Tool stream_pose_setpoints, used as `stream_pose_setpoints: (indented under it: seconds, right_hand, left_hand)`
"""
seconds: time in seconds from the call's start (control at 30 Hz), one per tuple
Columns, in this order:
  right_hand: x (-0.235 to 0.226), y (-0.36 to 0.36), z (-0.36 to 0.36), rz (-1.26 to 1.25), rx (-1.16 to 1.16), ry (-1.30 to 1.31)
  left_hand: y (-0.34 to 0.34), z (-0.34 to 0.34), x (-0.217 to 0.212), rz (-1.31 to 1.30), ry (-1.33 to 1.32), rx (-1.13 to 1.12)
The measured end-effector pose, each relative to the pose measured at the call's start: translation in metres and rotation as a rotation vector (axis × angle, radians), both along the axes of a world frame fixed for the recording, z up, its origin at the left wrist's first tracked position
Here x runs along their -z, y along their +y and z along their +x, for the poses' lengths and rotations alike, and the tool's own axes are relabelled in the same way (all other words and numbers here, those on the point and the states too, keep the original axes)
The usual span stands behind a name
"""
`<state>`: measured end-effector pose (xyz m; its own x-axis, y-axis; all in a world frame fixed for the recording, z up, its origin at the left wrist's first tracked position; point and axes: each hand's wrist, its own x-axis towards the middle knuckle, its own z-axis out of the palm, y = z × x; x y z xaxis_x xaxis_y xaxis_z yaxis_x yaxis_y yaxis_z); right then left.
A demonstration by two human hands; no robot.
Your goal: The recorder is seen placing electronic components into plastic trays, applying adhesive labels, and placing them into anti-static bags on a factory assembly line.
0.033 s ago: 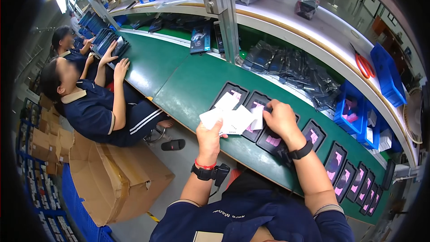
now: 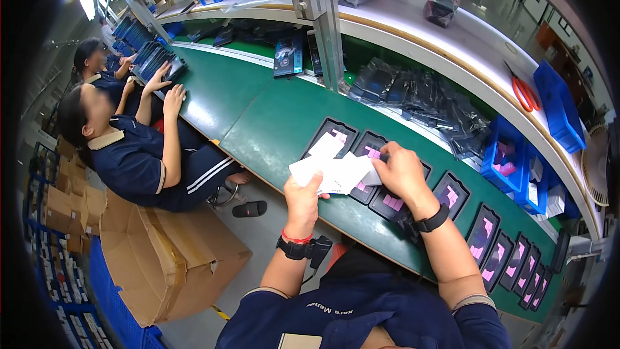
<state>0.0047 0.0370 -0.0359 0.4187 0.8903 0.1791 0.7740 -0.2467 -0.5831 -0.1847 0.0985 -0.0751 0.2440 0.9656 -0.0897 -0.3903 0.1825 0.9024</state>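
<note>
Both clamped on white cards [image 2: 332, 171] above the green belt's [image 2: 271, 123] near edge: left hand [image 2: 303, 197], right hand [image 2: 400, 171]; cardboard boxes [image 2: 161, 252] on the floor.

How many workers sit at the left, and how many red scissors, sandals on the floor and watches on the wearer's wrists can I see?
Seated workers: 2
Red scissors: 1
Sandal: 1
Watches: 2
Total: 6
</note>
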Motion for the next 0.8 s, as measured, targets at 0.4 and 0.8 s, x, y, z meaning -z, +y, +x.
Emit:
stream_pose_setpoints:
  seconds: [0.4,0.8]
  right_hand:
    - [0.009,0.008,-0.018,0.099,-0.069,0.298]
    - [0.005,-0.006,0.0,0.211,-0.441,-0.441]
  left_hand:
    - [-0.006,0.017,0.011,0.047,-0.019,-0.01]
    - [0.006,-0.004,-0.003,0.066,0.011,-0.128]
